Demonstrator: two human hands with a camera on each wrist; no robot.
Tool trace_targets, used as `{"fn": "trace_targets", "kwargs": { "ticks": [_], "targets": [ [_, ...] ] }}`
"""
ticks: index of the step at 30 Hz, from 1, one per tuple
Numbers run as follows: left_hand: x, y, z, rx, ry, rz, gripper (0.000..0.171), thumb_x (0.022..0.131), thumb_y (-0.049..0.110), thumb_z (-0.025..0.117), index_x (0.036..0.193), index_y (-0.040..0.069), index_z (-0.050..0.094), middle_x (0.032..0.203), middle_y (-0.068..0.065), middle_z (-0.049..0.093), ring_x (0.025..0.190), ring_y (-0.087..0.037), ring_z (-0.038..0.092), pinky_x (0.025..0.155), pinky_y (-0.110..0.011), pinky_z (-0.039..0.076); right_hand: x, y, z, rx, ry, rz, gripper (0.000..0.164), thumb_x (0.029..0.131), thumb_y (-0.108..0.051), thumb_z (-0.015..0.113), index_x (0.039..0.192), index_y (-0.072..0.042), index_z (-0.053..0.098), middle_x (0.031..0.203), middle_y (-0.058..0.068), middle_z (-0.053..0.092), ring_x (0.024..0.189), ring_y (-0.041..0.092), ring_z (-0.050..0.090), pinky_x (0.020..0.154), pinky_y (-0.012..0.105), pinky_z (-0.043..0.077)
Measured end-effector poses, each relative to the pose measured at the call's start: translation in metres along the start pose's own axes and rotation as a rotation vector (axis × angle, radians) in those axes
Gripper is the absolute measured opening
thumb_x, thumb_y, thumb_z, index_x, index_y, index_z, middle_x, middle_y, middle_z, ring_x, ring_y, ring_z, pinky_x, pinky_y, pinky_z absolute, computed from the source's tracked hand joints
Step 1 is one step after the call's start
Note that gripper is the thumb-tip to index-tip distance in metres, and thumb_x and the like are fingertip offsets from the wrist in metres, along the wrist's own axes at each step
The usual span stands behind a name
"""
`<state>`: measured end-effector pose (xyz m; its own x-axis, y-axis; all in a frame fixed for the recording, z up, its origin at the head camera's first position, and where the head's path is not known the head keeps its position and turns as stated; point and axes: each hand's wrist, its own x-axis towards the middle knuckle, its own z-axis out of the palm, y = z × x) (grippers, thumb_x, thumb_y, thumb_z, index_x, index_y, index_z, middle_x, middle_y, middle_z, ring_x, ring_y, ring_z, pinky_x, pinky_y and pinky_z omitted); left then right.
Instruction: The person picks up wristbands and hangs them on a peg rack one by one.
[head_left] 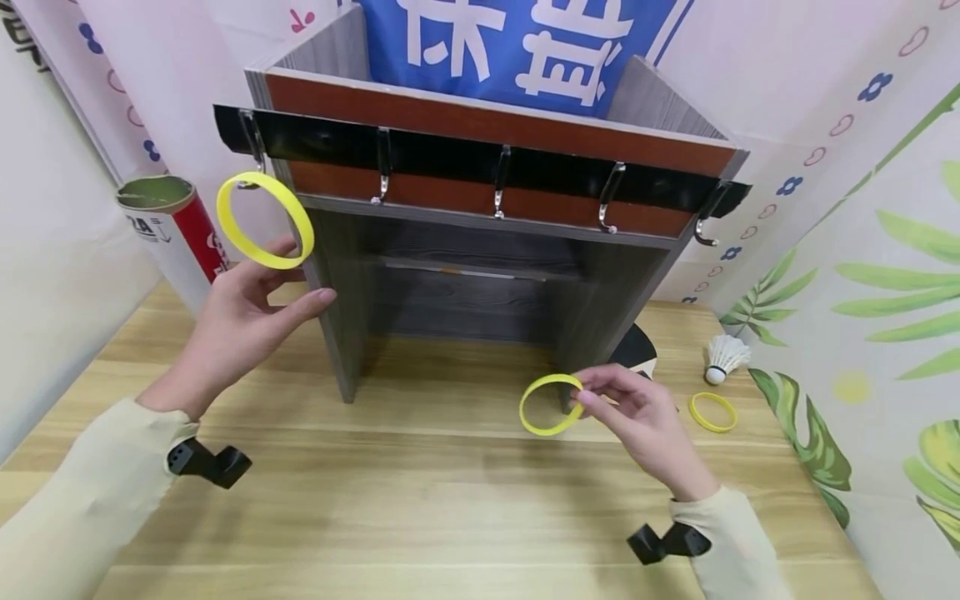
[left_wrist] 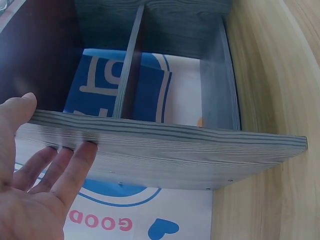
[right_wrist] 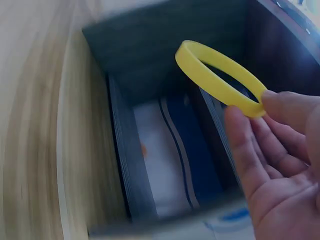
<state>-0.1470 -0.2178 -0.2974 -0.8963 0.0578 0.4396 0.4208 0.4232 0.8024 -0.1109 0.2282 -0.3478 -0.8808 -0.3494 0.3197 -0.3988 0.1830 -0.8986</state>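
A yellow wristband (head_left: 258,257) hangs on the leftmost hook of the black hook rail (head_left: 442,158), across the front of a grey wooden shelf (head_left: 333,333). Beside it my left hand (head_left: 243,308) rests on the shelf's left side panel. In the left wrist view its fingers (left_wrist: 75,172) lie fairly straight on the panel's outer face, with the thumb at the front edge. Low before the shelf's right side, my right hand (head_left: 637,421) pinches another yellow wristband (right_wrist: 205,82) between thumb and fingertips. A third yellow wristband (head_left: 715,428) lies on the table's right side.
A white shuttlecock (head_left: 725,358) lies behind the third wristband. A red and white can (head_left: 176,237) stands left of the shelf. Several hooks on the rail hold nothing. Behind the shelf's right leg lies a partly hidden black object (head_left: 636,348). Patterned cloth surrounds the wooden table (head_left: 450,517).
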Motion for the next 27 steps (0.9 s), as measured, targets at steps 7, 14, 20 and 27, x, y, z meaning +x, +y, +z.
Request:
{"fn": "trace_targets", "kwargs": {
  "ticks": [7,14,20,27],
  "targets": [
    [0.001,0.001,0.0,-0.008,-0.014,-0.011,0.057,0.093,0.007,0.078,0.146,0.012,0.06,0.151,-0.005,0.056,0.117,0.004,0.061,0.091,-0.004,0.053,0.028,-0.014,0.035,0.126,0.001,0.008,0.02,0.1,0.001,0.065,0.119,0.008,0.065,0.102,0.001,0.076,0.095,0.009,0.074,0.084,0.023,0.063],
    [0.001,0.003,-0.001,-0.011,-0.006,0.017,0.057,0.092,0.004,0.077,0.146,0.01,0.059,0.147,0.0,0.058,0.117,0.003,0.061,0.093,-0.004,0.052,0.062,-0.05,0.079,0.332,0.03,-0.033,0.017,0.101,-0.002,0.066,0.117,0.002,0.065,0.104,0.002,0.076,0.098,0.011,0.074,0.087,0.031,0.065],
    [0.001,0.003,-0.001,-0.013,-0.006,0.008,0.058,0.093,0.004,0.077,0.147,0.012,0.059,0.144,0.004,0.059,0.117,0.003,0.061,0.092,-0.005,0.053,0.084,-0.082,0.111,0.466,0.043,-0.174,0.015,0.101,-0.001,0.064,0.116,0.003,0.062,0.104,-0.001,0.076,0.099,0.013,0.075,0.087,0.032,0.066],
    [0.0,0.003,0.002,-0.039,0.003,-0.014,0.062,0.092,0.0,0.076,0.15,0.01,0.055,0.146,0.001,0.058,0.115,0.002,0.063,0.083,-0.009,0.058,0.102,-0.106,0.134,0.572,0.076,-0.279,0.017,0.102,0.001,0.061,0.119,0.002,0.06,0.108,-0.001,0.074,0.101,0.013,0.074,0.092,0.033,0.065]
  ]
}}
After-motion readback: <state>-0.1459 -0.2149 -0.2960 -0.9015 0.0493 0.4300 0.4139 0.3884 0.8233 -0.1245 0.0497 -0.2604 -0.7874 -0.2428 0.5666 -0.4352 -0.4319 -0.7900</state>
